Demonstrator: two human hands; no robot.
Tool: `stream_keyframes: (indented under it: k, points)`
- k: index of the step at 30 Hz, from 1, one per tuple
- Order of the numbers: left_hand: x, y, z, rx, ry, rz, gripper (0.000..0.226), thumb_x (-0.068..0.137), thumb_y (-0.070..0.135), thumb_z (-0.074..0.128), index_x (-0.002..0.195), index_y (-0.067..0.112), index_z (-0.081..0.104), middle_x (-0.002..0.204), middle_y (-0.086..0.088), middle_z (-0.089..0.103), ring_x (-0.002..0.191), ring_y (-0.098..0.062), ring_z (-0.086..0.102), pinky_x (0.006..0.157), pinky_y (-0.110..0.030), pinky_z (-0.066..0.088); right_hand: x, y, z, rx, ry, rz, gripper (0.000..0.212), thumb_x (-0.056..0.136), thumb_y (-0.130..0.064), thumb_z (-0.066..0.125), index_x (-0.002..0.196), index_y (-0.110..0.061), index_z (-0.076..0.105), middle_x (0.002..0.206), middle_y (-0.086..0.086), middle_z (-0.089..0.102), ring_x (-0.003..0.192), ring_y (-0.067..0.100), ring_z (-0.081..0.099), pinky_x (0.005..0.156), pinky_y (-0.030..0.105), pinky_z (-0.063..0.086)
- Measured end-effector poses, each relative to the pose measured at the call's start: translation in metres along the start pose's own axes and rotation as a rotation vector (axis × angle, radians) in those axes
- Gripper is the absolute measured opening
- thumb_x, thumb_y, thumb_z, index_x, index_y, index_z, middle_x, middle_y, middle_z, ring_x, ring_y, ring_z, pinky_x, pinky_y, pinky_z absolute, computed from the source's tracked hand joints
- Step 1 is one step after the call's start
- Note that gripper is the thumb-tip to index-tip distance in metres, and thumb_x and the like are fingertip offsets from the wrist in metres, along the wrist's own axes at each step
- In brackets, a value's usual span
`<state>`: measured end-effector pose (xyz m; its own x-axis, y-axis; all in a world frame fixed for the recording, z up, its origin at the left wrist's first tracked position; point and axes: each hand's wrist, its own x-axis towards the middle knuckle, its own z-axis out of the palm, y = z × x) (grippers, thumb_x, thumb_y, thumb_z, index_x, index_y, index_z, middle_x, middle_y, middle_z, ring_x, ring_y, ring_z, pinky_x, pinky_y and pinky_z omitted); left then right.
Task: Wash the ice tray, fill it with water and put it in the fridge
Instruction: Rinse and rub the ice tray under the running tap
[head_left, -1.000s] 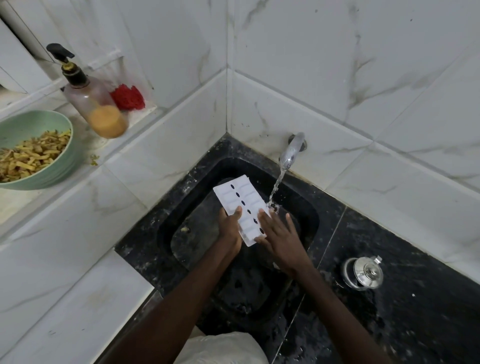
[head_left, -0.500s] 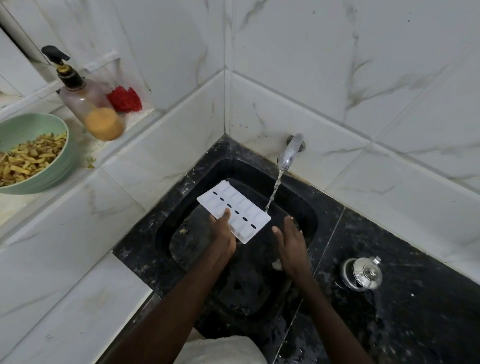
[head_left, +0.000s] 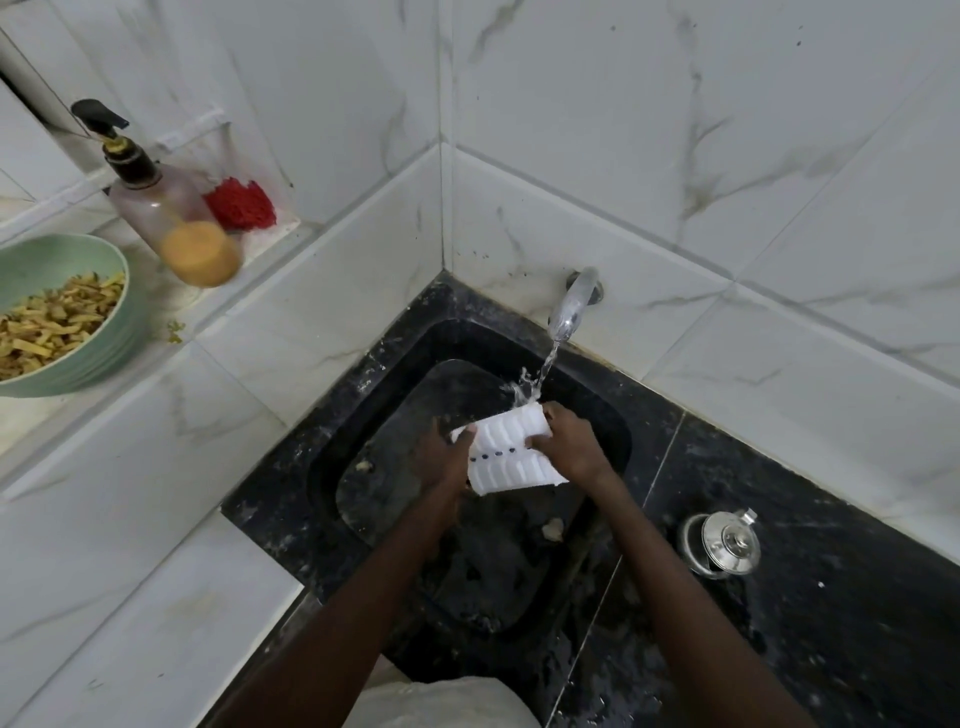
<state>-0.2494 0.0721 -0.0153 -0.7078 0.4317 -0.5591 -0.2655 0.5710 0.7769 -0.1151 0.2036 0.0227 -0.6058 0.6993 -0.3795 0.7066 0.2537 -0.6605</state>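
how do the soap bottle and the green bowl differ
The soap bottle is tall and clear with a black pump; the green bowl is wide, low and opaque. The bottle holds a little orange liquid at its bottom, while the bowl is heaped with yellowish cut food. Both sit on the white ledge left of the sink.

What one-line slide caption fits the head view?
Both hands, left and right, hold a white ice tray under the running tap.

The tap (head_left: 571, 306) and tiled walls close the sink (head_left: 363, 395) at the back. Both hands and the ice tray (head_left: 506, 457) fill its middle. The black surface (head_left: 857, 597) right lies open beyond the steel lidded pot (head_left: 724, 543).
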Motion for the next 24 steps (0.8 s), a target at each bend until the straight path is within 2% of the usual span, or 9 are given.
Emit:
stream_keyframes:
  k: [2, 4, 8, 12, 14, 16, 18, 21, 24]
  points:
    - [-0.003, 0.007, 0.0, 0.207, -0.069, 0.253, 0.063, 0.104, 0.042, 0.059, 0.156, 0.01, 0.043, 0.158, -0.014, 0.046, 0.147, -0.031, 0.044, 0.122, -0.048, 0.035, 0.006, -0.003, -0.011, -0.029, -0.107, -0.047, 0.034, 0.09, -0.016, 0.079, 0.119, -0.005, 0.066, 0.115, 0.008, 0.073, 0.106, 0.027, 0.069, 0.084, 0.038, 0.051]
    - [-0.006, 0.01, 0.0, 0.281, -0.243, 0.375, 0.051, 0.104, 0.051, 0.054, 0.144, 0.019, 0.059, 0.143, -0.005, 0.062, 0.133, -0.022, 0.058, 0.115, -0.042, 0.043, 0.009, -0.005, -0.023, 0.055, -0.2, -0.079, 0.028, 0.091, -0.018, 0.079, 0.114, -0.005, 0.069, 0.107, 0.009, 0.077, 0.098, 0.023, 0.073, 0.088, 0.042, 0.055]
    - [-0.01, 0.004, -0.006, 0.301, -0.366, 0.306, 0.042, 0.094, 0.063, 0.063, 0.103, 0.022, 0.071, 0.099, 0.002, 0.076, 0.091, -0.016, 0.071, 0.082, -0.033, 0.055, 0.016, -0.007, -0.033, 0.018, -0.19, -0.17, 0.024, 0.094, -0.026, 0.076, 0.111, -0.01, 0.074, 0.105, 0.007, 0.077, 0.093, 0.022, 0.072, 0.087, 0.041, 0.054]
    - [-0.011, -0.003, -0.007, -0.112, -0.346, 0.127, 0.03, 0.097, 0.04, 0.071, 0.11, 0.013, 0.072, 0.101, -0.007, 0.08, 0.093, -0.03, 0.078, 0.075, -0.038, 0.065, 0.01, -0.004, -0.01, -0.149, 0.09, -0.212, 0.021, 0.105, -0.024, 0.06, 0.117, -0.011, 0.072, 0.117, 0.008, 0.074, 0.109, 0.026, 0.069, 0.093, 0.037, 0.051]
    - [-0.012, -0.004, -0.006, -0.272, -0.344, 0.064, 0.031, 0.1, 0.032, 0.069, 0.117, 0.007, 0.069, 0.105, -0.014, 0.079, 0.09, -0.029, 0.078, 0.069, -0.037, 0.064, 0.001, 0.0, 0.011, -0.194, 0.13, -0.221, 0.039, 0.109, -0.028, 0.051, 0.142, -0.009, 0.058, 0.144, 0.011, 0.061, 0.133, 0.028, 0.058, 0.109, 0.038, 0.046]
    - [-0.012, -0.004, -0.003, -0.363, -0.355, 0.036, 0.033, 0.102, 0.029, 0.066, 0.125, 0.006, 0.066, 0.111, -0.019, 0.077, 0.094, -0.032, 0.077, 0.076, -0.045, 0.065, -0.01, 0.007, 0.034, -0.27, 0.063, -0.248, 0.059, 0.112, -0.038, 0.041, 0.163, -0.011, 0.028, 0.169, 0.0, 0.021, 0.158, 0.019, 0.019, 0.127, 0.036, 0.021]
    - [-0.011, -0.005, 0.001, -0.436, -0.343, 0.011, 0.034, 0.105, 0.025, 0.061, 0.133, 0.007, 0.064, 0.121, -0.021, 0.074, 0.108, -0.039, 0.073, 0.092, -0.055, 0.061, -0.018, 0.016, 0.05, -0.388, 0.01, -0.306, 0.063, 0.113, -0.044, 0.03, 0.167, -0.018, 0.011, 0.17, -0.006, -0.002, 0.16, 0.012, -0.005, 0.132, 0.038, 0.004]
    - [-0.012, -0.005, 0.008, -0.522, -0.365, -0.04, 0.036, 0.106, 0.02, 0.058, 0.137, 0.002, 0.06, 0.127, -0.025, 0.07, 0.119, -0.046, 0.066, 0.103, -0.062, 0.053, -0.019, 0.023, 0.054, -0.494, 0.056, -0.322, 0.062, 0.113, -0.045, 0.021, 0.167, -0.02, 0.005, 0.172, -0.006, -0.005, 0.161, 0.011, -0.008, 0.133, 0.043, 0.001]
    - [-0.016, 0.002, 0.019, -0.491, -0.344, -0.074, 0.036, 0.104, 0.019, 0.062, 0.134, -0.001, 0.058, 0.125, -0.027, 0.07, 0.115, -0.048, 0.068, 0.1, -0.064, 0.054, -0.013, 0.02, 0.044, -0.441, 0.182, -0.177, 0.063, 0.113, -0.044, 0.021, 0.166, -0.016, 0.001, 0.174, -0.001, -0.004, 0.162, 0.015, -0.007, 0.133, 0.042, 0.0]
